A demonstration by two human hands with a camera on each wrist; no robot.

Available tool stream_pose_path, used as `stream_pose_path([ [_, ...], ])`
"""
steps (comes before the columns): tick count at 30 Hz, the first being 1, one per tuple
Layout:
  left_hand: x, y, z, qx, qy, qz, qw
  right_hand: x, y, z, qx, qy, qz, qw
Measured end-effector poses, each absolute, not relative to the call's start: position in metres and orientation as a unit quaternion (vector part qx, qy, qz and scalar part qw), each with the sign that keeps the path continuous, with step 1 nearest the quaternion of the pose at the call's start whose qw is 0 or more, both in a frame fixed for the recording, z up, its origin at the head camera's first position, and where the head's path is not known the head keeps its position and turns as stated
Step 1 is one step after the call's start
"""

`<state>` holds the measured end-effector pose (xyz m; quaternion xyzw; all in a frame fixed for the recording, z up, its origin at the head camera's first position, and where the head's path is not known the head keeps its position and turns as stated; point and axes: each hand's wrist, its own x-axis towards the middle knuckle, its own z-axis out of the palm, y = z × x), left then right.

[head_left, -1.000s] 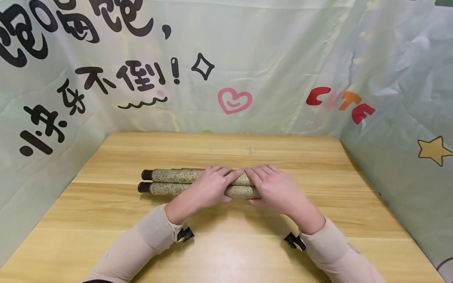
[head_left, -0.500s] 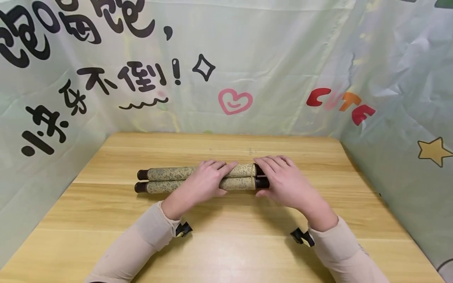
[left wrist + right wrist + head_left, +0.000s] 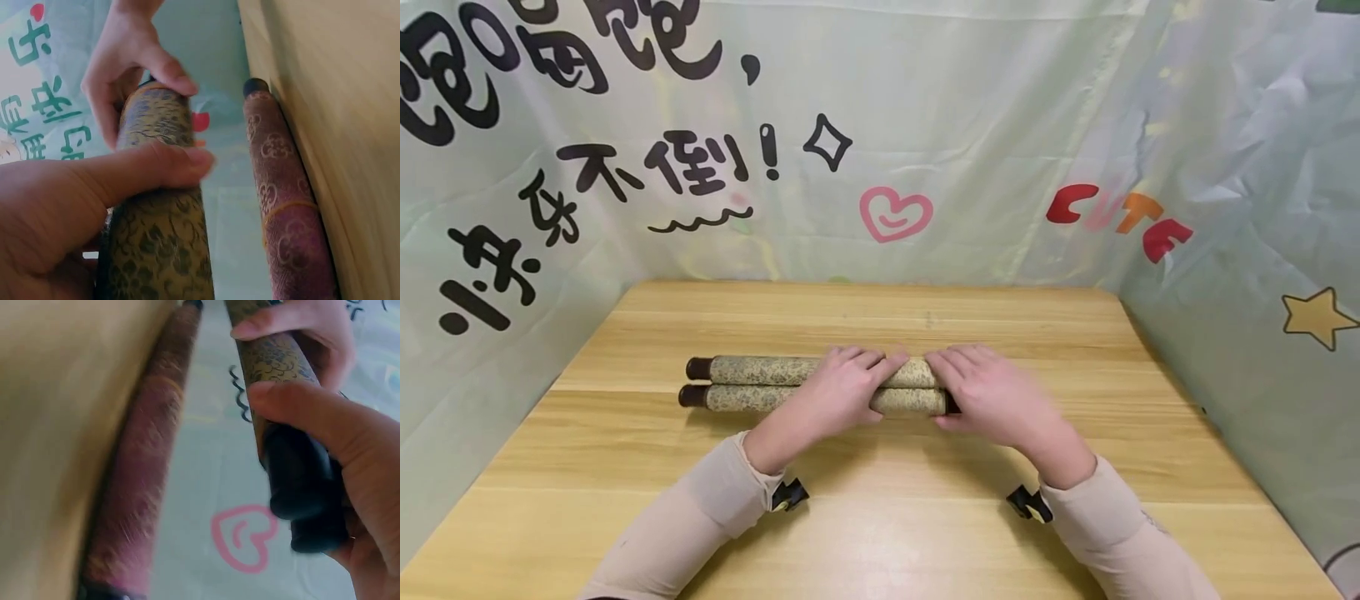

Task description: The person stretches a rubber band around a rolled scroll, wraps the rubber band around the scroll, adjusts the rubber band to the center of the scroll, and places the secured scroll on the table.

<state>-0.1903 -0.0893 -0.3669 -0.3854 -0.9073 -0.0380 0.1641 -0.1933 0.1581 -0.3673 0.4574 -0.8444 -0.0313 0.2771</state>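
Two rolled scrolls with gold-and-dark floral covers and dark end knobs lie side by side in my hands, the farther scroll (image 3: 763,369) just behind the nearer scroll (image 3: 748,397). My left hand (image 3: 838,390) grips both around the middle, thumb across the patterned cover. My right hand (image 3: 996,398) holds them near the right end, where the dark knobs (image 3: 300,475) stick out in the right wrist view. A thin yellowish band (image 3: 150,87) rings the covers by the right hand. Shadows below suggest the pair is raised slightly off the table.
A purple-pink patterned scroll (image 3: 284,187) with a rubber band (image 3: 290,206) lies on the wooden table (image 3: 880,533); the held pair hides it in the head view. Printed cloth walls (image 3: 985,125) enclose the table's back and sides.
My right hand slid outward to the right, baring the band and dark knobs, then came back left over them. The scrolls shifted slightly left; my left hand kept its grip.
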Motion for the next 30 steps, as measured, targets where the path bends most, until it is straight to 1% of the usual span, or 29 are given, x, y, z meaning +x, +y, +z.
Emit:
stream_pose_path([
  [7,-0.185,-0.080,-0.370,-0.389,-0.907,-0.033,0.159,-0.187,0.142,-0.376,0.456,-0.841,-0.036,0.288],
  [10,-0.185,-0.078,-0.371,-0.387,-0.910,-0.025,0.148,-0.185,0.138,-0.376,0.447,-0.855,-0.036,0.262],
  [14,-0.186,-0.079,-0.371,-0.370,-0.918,-0.026,0.139,-0.185,0.145,-0.367,0.434,-0.876,-0.002,0.210],
  [17,-0.188,-0.083,-0.368,-0.357,-0.924,-0.033,0.135,-0.185,0.157,-0.357,0.427,-0.883,0.021,0.195],
  [22,-0.189,-0.088,-0.365,-0.345,-0.927,-0.040,0.138,-0.188,0.167,-0.352,0.420,-0.880,0.014,0.221],
  [30,-0.185,-0.085,-0.363,-0.358,-0.921,-0.050,0.147,-0.190,0.157,-0.362,0.432,-0.867,-0.021,0.248],
])
